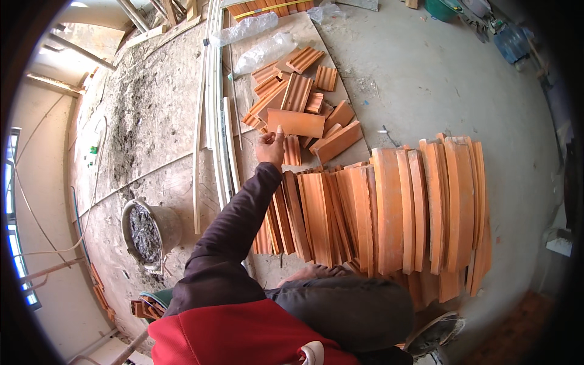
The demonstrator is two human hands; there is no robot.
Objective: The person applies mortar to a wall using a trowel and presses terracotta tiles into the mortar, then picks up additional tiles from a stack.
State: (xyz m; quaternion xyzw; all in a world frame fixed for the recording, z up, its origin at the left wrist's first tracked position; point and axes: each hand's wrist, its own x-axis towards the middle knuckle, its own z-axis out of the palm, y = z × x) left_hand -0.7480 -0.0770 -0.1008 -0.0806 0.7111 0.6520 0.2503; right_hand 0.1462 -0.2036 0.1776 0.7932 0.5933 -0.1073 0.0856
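One left hand [271,148] visible, arm extended in a dark sleeve; thumb lies over the lower left edge of a smooth orange tile [301,124], fingers curled in below, pinching it. Right hand cannot be made out; its state cannot be told. Tile position: front side of a loose heap of tiles [298,91], some ribbed, some smooth, lying at mixed angles on a flat board [302,30]. Nearer the body, right of the arm: long row of tiles [389,213] standing on edge, packed face to face. Left of the heap: long pale strips [214,109]. Further left, on the floor: bucket [169,228] containing grey mix. Clear plastic bag [264,53] beyond the heap.
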